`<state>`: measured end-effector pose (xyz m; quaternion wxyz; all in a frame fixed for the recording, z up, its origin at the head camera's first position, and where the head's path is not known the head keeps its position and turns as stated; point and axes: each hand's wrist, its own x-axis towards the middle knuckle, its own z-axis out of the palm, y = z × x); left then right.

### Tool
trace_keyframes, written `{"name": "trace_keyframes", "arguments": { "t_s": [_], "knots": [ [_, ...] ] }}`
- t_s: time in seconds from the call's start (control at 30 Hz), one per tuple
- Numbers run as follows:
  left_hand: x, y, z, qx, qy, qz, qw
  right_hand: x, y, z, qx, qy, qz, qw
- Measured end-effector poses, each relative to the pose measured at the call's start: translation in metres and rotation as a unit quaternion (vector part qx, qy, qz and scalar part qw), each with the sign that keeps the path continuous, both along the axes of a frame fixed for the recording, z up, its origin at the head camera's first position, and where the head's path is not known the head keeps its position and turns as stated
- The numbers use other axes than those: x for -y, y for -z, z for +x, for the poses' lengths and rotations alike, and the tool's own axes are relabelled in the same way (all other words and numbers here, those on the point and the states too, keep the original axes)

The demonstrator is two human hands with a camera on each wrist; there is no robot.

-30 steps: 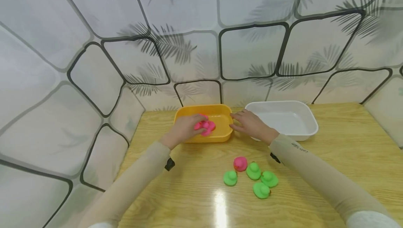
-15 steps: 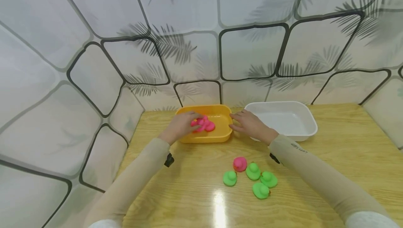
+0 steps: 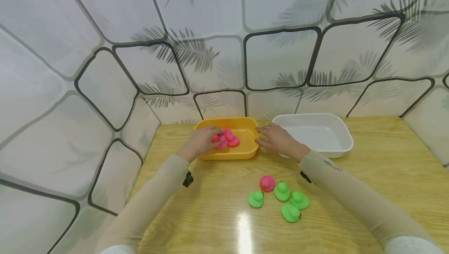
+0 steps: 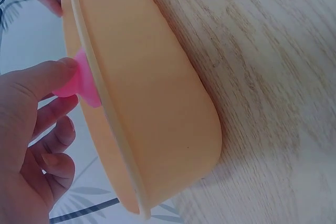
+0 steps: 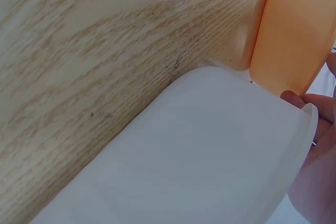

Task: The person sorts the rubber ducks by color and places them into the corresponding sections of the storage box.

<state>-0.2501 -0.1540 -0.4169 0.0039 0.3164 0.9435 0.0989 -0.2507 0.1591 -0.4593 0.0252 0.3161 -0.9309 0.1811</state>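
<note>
In the head view, my left hand (image 3: 199, 143) reaches over the left end of the orange basin (image 3: 249, 153). Thumb and forefinger pinch a pink rubber duck (image 4: 84, 82), seen just over the rim in the left wrist view. More pink rubber ducks (image 3: 233, 141) lie in the basin beside these fingers; the hand hides some of them. My right hand (image 3: 278, 139) has its fingertips spread against the basin's right rim. It lies across the left corner of the white basin (image 3: 320, 154), and in the right wrist view its fingers (image 5: 320, 106) show between the two basins.
On the wooden table (image 3: 207, 207) in front, one pink rubber duck (image 3: 267, 183) sits near several green rubber ducks (image 3: 282, 191). Both basins stand near the patterned wall (image 3: 221, 71) at the back.
My left hand has drawn slightly left inside the orange basin, and the pink ducks there have shifted and spread apart. The right hand stays at the rim.
</note>
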Motion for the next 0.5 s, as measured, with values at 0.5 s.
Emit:
{"name": "trace_keyframes", "arguments": {
  "t_s": [0.5],
  "knots": [
    [-0.0004, 0.0065, -0.0021, 0.011, 0.006, 0.010, 0.9999, 0.0002, -0.0003, 0.0014, 0.007, 0.006, 0.001, 1.0000]
  ]
}}
